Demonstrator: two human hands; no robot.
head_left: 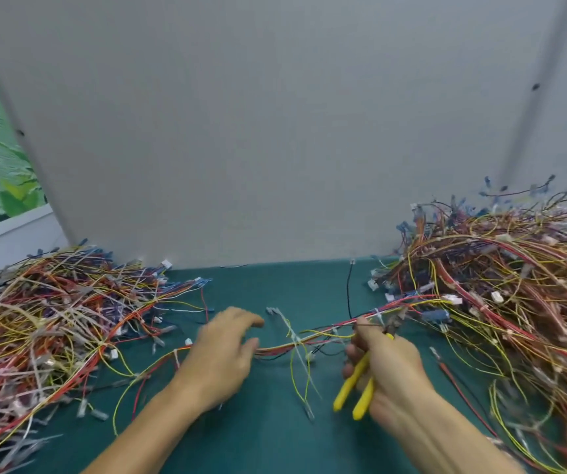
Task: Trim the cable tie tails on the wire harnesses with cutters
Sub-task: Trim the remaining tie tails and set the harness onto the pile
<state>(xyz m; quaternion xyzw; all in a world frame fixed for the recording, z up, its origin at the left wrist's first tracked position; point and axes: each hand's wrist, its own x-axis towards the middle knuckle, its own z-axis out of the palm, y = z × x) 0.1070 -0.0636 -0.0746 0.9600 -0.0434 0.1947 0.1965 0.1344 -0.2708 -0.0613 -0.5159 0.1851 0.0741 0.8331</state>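
One wire harness (277, 348) of red, yellow and black wires stretches across the green table between my hands. My left hand (222, 357) grips it at its left part, thumb and fingers curled over the wires. My right hand (389, 369) holds yellow-handled cutters (355, 390), handles pointing down and toward me, the jaws up by the harness near a white cable tie (377, 316). Another white tie with a long tail (294, 336) crosses the harness between the hands. The cutter jaws are mostly hidden by my fingers.
A big heap of harnesses (46, 323) covers the table's left side, and a taller heap (511, 289) fills the right. A grey partition (275, 131) stands behind. The green mat (261, 432) shows between my forearms. A loose red wire (453, 374) lies right of my right hand.
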